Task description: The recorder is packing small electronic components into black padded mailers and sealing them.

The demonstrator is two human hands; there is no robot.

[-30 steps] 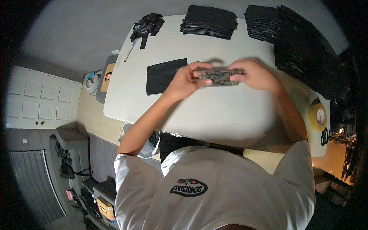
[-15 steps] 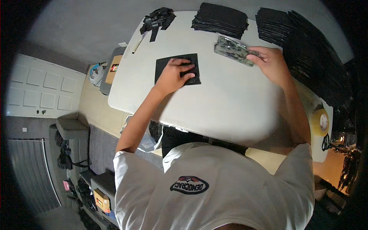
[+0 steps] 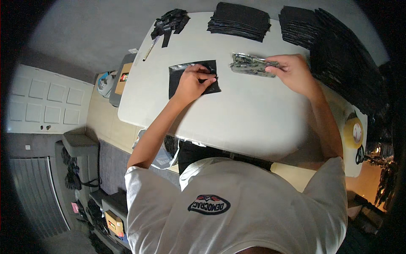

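A flat black plastic mailing bag [image 3: 176, 80] lies on the white table in front of me. My left hand [image 3: 192, 82] is over it, thumb and fingers pinched at its right edge, and the bag's far edge is lifted and shiny. To the right, my right hand [image 3: 294, 70] grips one end of a clear plastic packet [image 3: 251, 67] with something green-grey and camouflage-patterned inside. The packet is held above the table, its free end pointing toward the bag. Apart from each other, bag and packet do not touch.
On the white table [image 3: 237, 114], black bags [image 3: 239, 19] are stacked at the far side, with more stacks [image 3: 296, 25] at the far right. Black strips [image 3: 171, 21] and a pen [image 3: 149, 50] lie far left. A tape roll [image 3: 353, 131] and scissors [image 3: 359, 155] sit at the right edge.
My right hand has tilted the packet so it shows more edge-on, shifting it slightly left. The left fingers have drawn together on the bag's edge, and the bag has crumpled a little.
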